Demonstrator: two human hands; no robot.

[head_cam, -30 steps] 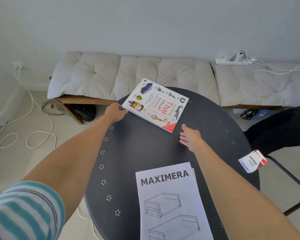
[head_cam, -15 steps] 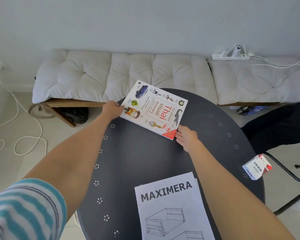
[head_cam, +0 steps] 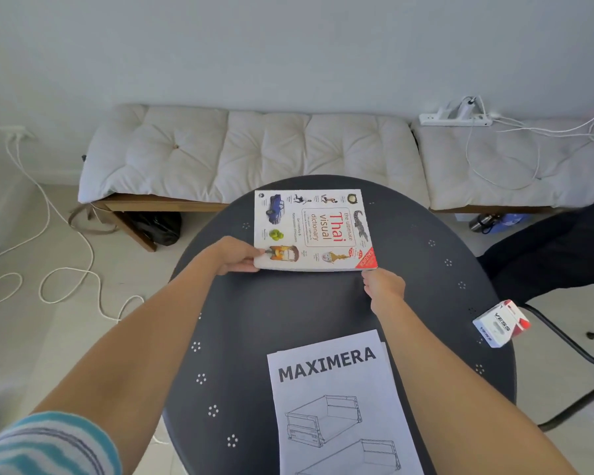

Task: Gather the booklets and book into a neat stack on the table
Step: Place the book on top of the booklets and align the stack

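A white Thai visual dictionary book [head_cam: 314, 229] lies on the far half of the round dark table [head_cam: 288, 313], its near edge square to me. My left hand [head_cam: 235, 255] grips the book's near left corner, thumb on the cover. My right hand [head_cam: 384, 286] touches the near right corner with its fingertips; I cannot tell whether it grips. Closer to me lie the white MAXIMERA booklets [head_cam: 336, 406], one on top with the edge of another showing under it on the right.
A small white and red VESS box [head_cam: 501, 323] sits at the table's right edge. Behind the table stands a cushioned bench [head_cam: 247, 152] with a power strip [head_cam: 456, 116] and cables. White cords lie on the floor at left. A dark chair stands at right.
The book has turned from a slant to lie square with the table and has slid a little toward me. Both hands have come onto its near corners.
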